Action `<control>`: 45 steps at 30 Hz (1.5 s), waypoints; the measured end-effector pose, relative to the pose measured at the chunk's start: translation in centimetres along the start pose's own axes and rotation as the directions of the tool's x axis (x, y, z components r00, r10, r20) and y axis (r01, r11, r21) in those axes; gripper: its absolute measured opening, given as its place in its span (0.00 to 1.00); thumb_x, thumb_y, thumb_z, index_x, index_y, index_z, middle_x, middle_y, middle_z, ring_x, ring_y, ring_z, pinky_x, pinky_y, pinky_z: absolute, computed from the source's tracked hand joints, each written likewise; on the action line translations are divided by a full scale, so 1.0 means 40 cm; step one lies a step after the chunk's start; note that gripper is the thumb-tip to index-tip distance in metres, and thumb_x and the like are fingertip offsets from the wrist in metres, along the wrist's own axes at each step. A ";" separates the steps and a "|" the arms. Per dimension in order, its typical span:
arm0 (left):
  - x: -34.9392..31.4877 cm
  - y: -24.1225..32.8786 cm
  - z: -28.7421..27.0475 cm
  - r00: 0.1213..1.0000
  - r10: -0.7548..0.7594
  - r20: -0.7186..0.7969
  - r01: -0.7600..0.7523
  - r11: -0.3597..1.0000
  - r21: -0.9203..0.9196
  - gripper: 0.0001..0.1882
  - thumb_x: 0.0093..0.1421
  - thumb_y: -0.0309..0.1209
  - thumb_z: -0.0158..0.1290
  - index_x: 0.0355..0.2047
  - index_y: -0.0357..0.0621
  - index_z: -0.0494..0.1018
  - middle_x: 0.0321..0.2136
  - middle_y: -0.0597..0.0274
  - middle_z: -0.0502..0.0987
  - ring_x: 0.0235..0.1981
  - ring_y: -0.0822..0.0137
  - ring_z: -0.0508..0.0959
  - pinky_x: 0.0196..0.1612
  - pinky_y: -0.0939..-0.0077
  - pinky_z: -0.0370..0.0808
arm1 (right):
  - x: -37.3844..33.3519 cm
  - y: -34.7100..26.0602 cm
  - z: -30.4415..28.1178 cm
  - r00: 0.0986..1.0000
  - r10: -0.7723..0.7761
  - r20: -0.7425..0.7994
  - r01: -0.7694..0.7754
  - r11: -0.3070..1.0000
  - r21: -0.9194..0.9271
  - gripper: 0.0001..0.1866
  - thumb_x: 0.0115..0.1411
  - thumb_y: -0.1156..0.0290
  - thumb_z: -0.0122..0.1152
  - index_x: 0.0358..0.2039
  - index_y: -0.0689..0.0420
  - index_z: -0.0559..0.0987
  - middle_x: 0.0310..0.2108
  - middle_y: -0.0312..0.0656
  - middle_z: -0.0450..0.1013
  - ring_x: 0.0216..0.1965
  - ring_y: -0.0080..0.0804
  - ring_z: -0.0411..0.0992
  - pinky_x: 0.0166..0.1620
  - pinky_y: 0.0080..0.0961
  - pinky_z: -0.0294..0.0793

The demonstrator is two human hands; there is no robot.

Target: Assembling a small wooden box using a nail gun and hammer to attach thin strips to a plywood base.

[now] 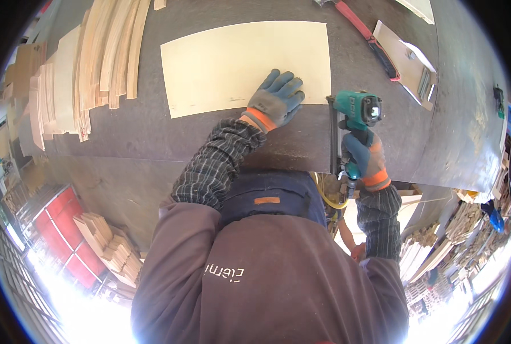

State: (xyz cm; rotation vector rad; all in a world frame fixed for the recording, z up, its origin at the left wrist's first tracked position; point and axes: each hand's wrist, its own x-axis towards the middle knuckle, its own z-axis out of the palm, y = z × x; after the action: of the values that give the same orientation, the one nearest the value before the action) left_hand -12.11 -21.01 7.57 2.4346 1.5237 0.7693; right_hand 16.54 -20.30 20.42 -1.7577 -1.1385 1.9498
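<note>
A pale rectangular wooden board (227, 69) lies flat on the dark worktable (135, 135). My left hand (277, 100), in a grey-blue glove with an orange cuff, rests on the board's near edge with its fingers stretched out. Gripped by the handle in my right hand (367, 155), gloved alike, is a teal and black nail gun (356, 109). Its nose is at the board's near right corner; whether it touches the wood I cannot tell. A yellow air hose (330, 202) curves below the gun.
Long wood strips (109, 51) lie at the table's far left. On the far right are a red-handled hammer (370, 40) and a shallow tray (401, 63) with strips of fasteners. Wood pieces (109, 246) are stacked at lower left beside a red panel (69, 235); more wood (444, 246) is piled at lower right.
</note>
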 end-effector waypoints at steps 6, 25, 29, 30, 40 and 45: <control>-0.029 -0.011 -0.011 1.000 -0.016 -0.017 0.016 1.000 0.022 0.14 0.58 0.39 0.64 0.43 0.51 0.82 0.56 0.59 0.77 0.62 0.51 0.73 0.69 0.43 0.67 | -0.080 -0.029 0.015 0.990 -0.103 -0.091 0.095 0.991 -0.091 0.11 0.62 0.68 0.63 0.41 0.60 0.81 0.27 0.33 0.75 0.25 0.20 0.72 0.29 0.23 0.71; -0.599 -0.337 -0.440 0.780 -0.625 0.005 0.624 0.779 -0.059 0.24 0.57 0.34 0.69 0.54 0.49 0.81 0.57 0.48 0.78 0.50 0.46 0.83 0.50 0.59 0.83 | -0.068 -0.100 0.325 0.988 -0.104 0.116 0.132 0.955 -0.266 0.18 0.61 0.73 0.62 0.52 0.62 0.82 0.27 0.33 0.74 0.26 0.21 0.71 0.30 0.23 0.71; -0.611 -0.376 -0.413 0.815 -0.579 0.001 0.563 0.792 -0.234 0.18 0.56 0.30 0.69 0.47 0.45 0.84 0.50 0.49 0.83 0.46 0.48 0.85 0.49 0.62 0.84 | -0.030 -0.134 0.454 0.967 -0.119 0.224 0.192 0.919 -0.343 0.12 0.60 0.71 0.65 0.44 0.61 0.82 0.27 0.34 0.75 0.27 0.21 0.72 0.32 0.25 0.73; -0.615 -0.376 -0.410 0.811 -0.585 -0.004 0.567 0.788 -0.239 0.18 0.56 0.30 0.69 0.47 0.45 0.84 0.50 0.49 0.83 0.46 0.48 0.85 0.49 0.62 0.84 | -0.016 -0.141 0.479 0.955 -0.121 0.270 0.223 0.894 -0.388 0.11 0.60 0.71 0.65 0.42 0.60 0.82 0.26 0.34 0.76 0.28 0.21 0.73 0.32 0.25 0.73; -0.658 -0.381 -0.369 0.854 -0.484 -0.194 0.432 0.865 -0.254 0.13 0.56 0.29 0.69 0.43 0.45 0.85 0.48 0.49 0.84 0.45 0.49 0.85 0.49 0.62 0.84 | 0.058 -0.173 0.734 0.899 0.037 0.436 0.186 0.870 -0.457 0.14 0.60 0.67 0.64 0.44 0.60 0.83 0.26 0.36 0.78 0.28 0.22 0.75 0.32 0.26 0.75; -0.659 -0.379 -0.369 0.843 -0.492 -0.216 0.431 0.859 -0.277 0.13 0.56 0.29 0.69 0.43 0.45 0.85 0.49 0.50 0.84 0.45 0.49 0.85 0.48 0.61 0.84 | 0.077 -0.174 0.815 0.890 0.047 0.453 0.189 0.866 -0.462 0.12 0.58 0.68 0.66 0.40 0.61 0.81 0.27 0.34 0.76 0.26 0.20 0.74 0.31 0.24 0.74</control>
State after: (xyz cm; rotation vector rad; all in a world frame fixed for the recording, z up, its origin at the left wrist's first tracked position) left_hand -40.66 -38.92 5.25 1.7401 1.9089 1.1336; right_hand -16.52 -25.52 21.50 -1.4516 -1.9924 2.2267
